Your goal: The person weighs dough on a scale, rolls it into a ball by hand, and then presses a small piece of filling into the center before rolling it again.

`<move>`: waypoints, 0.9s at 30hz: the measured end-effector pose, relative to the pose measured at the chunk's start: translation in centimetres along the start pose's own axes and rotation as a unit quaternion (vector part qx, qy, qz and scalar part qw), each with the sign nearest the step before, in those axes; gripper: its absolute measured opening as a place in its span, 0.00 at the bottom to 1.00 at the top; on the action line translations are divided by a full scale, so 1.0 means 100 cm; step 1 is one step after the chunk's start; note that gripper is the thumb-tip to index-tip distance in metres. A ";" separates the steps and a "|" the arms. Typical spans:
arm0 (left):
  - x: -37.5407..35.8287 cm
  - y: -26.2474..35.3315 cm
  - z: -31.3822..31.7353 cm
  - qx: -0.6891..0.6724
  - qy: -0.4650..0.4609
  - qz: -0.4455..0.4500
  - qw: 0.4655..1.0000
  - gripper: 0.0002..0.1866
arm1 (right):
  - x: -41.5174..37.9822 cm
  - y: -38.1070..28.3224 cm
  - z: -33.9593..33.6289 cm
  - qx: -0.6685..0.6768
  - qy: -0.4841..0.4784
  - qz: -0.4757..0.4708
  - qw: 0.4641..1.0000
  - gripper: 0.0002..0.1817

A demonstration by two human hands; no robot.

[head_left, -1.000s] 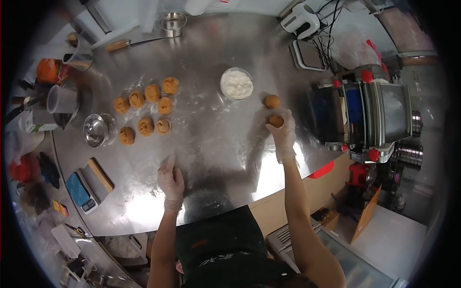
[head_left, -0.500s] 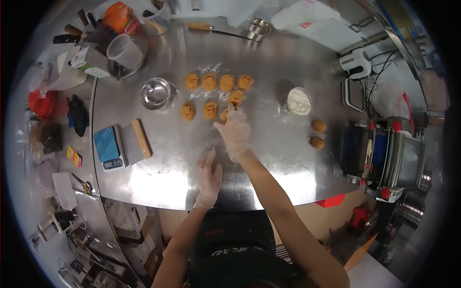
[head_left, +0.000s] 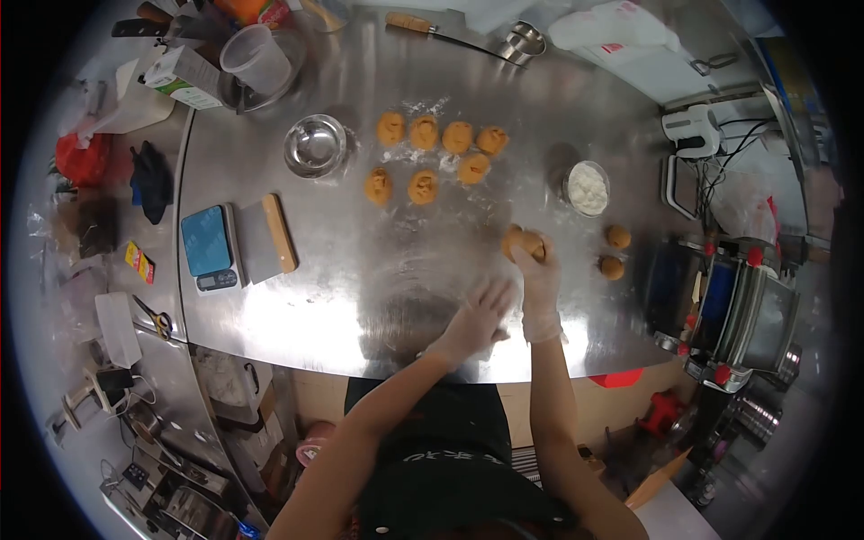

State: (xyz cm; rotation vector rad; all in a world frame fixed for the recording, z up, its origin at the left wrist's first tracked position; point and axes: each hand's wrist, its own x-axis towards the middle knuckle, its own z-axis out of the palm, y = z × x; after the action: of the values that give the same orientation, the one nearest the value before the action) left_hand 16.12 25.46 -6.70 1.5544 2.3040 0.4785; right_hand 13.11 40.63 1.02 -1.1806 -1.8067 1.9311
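Note:
My gloved right hand [head_left: 538, 274] is closed around a brown dough piece [head_left: 515, 241] above the steel table, right of the other pieces. Beside it to the lower left is my gloved left hand [head_left: 481, 315], fingers stretched out, slightly blurred and holding nothing. Several brown dough pieces [head_left: 424, 187] with uneven tops lie in two rows on flour-dusted metal. Two smooth round dough balls [head_left: 612, 267] rest to the right of my right hand. Behind those balls stands a bowl of white flour [head_left: 588, 189].
A steel bowl [head_left: 315, 146] sits left of the rows. Nearer the left edge are a digital scale [head_left: 207, 241] and a wooden-handled scraper [head_left: 279, 234]. A long knife [head_left: 450, 38] lies at the back beside a metal cup [head_left: 523, 41]. Roller machinery [head_left: 733, 297] stands at the right.
My right hand has lifted one dough piece from the front row and carried it right and nearer me. My left hand has moved right, towards it. The camera view has shifted slightly.

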 end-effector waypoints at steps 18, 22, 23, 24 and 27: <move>-0.047 -0.014 -0.034 -0.443 0.239 -0.289 0.814 0.20 | -0.057 0.064 0.034 -0.350 0.081 -0.116 0.926 0.10; -0.052 -0.006 -0.015 -0.443 0.292 -0.345 0.774 0.18 | -0.050 0.094 0.050 -0.477 0.149 -0.249 0.830 0.08; -0.054 -0.010 -0.014 -0.414 0.302 -0.357 0.781 0.18 | -0.044 0.098 0.050 -0.498 0.148 -0.261 0.814 0.08; -0.055 -0.011 -0.018 -0.385 0.309 -0.369 0.788 0.17 | -0.040 0.098 0.051 -0.518 0.148 -0.272 0.797 0.08; -0.049 -0.012 -0.029 -0.443 0.331 -0.385 0.739 0.16 | -0.043 0.099 0.047 -0.536 0.133 -0.279 0.786 0.08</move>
State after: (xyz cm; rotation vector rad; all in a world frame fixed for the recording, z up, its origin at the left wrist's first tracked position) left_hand 15.59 20.20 -4.28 -0.1002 2.2439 1.7151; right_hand 15.99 32.42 -6.91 -0.8596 -2.6991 0.2895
